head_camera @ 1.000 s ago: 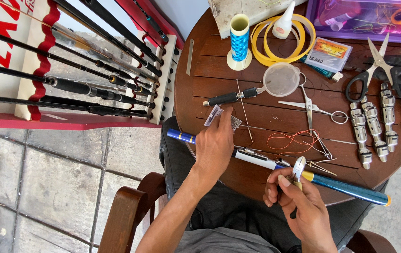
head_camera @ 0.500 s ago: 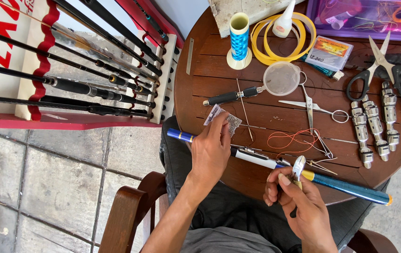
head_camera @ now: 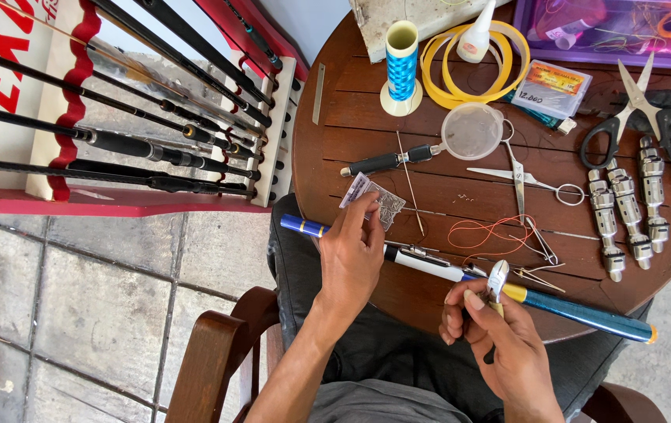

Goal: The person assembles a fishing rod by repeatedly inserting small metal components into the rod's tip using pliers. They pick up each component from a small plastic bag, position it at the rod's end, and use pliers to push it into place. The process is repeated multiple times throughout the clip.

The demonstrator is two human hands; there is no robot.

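The left hand (head_camera: 351, 254) rests over a blue and white fishing rod (head_camera: 429, 265) that lies along the near edge of the round wooden counter (head_camera: 351, 133), its fingers pinched shut on a small clear packet (head_camera: 378, 202) held just above the wood. The right hand (head_camera: 500, 337) is closed around a small metal rod guide (head_camera: 498, 278), holding it against the rod where the white part meets a gold band and the dark teal section. Just beyond the rod lie a loop of orange thread (head_camera: 488, 233) and some thin metal wires. Further toward the middle of the counter sit small silver scissors (head_camera: 523, 176) and a little strainer (head_camera: 472, 131) with a black handle. Toward the right edge lie several metal reel seats (head_camera: 625, 207) in a row and a pair of black-handled scissors (head_camera: 637, 102). At the far edge stand a spool of blue thread (head_camera: 402, 63), a yellow coil (head_camera: 508, 55) and a small white glue bottle (head_camera: 478, 35). Off the counter's left edge, a red and white rack (head_camera: 273, 149) holds dark fishing rods.
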